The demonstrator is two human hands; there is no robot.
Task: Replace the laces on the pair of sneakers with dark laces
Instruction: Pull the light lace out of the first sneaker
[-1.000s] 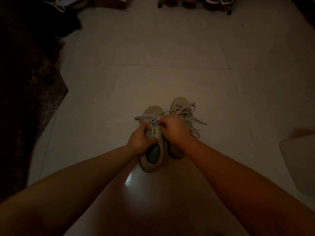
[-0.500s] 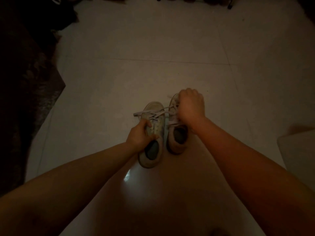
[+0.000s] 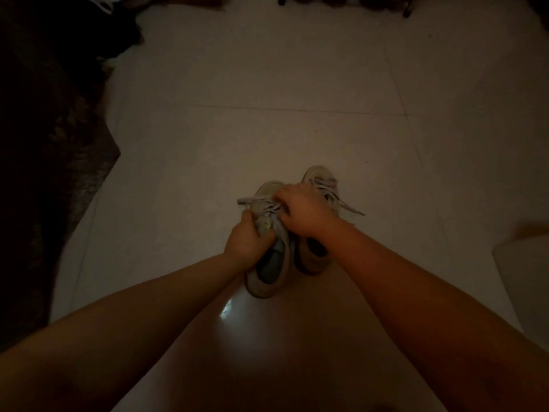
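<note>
Two pale sneakers stand side by side on the tiled floor, toes pointing away from me. My left hand (image 3: pixel 248 237) grips the left sneaker (image 3: pixel 269 275) by its side near the tongue. My right hand (image 3: pixel 301 211) lies over the laced part of that sneaker, fingers closed on its light lace (image 3: pixel 252 200). The right sneaker (image 3: pixel 319 178) is partly hidden behind my right wrist; its loose light lace (image 3: pixel 352 208) trails to the right. No dark laces are in view.
A dark patterned rug (image 3: pixel 53 173) covers the left side. Furniture legs and shoes (image 3: pixel 341 0) line the far edge. A pale flat object (image 3: pixel 525 281) sits at the right edge. A light glare (image 3: pixel 225 309) shines on the floor behind the heels.
My right hand moved from the right sneaker's toe back left onto the left sneaker's laces. My left hand kept its hold on the left sneaker.
</note>
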